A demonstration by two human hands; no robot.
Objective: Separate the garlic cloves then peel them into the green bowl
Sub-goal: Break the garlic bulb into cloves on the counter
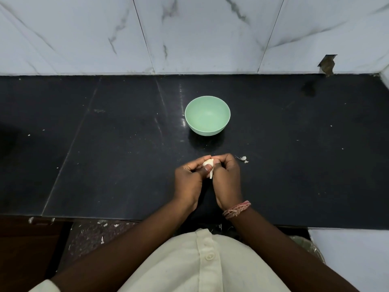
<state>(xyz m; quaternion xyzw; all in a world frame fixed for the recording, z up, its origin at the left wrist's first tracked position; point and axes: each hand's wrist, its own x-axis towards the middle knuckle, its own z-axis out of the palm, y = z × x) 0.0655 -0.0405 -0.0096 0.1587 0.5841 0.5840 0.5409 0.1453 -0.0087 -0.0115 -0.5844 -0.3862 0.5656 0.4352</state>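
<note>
A white garlic bulb (208,164) is pinched between both hands just above the black counter, mostly hidden by fingers. My left hand (189,182) wraps it from the left with the thumb pressed on it. My right hand (227,180) grips it from the right; a pink thread band circles that wrist. The green bowl (207,115) stands beyond the hands, a short way back on the counter, and looks empty.
A few scraps of garlic skin (243,159) lie on the black counter (105,154) just right of my hands. White marble wall tiles (189,34) rise behind the counter. More skin flakes litter the floor (101,234) below the counter's front edge.
</note>
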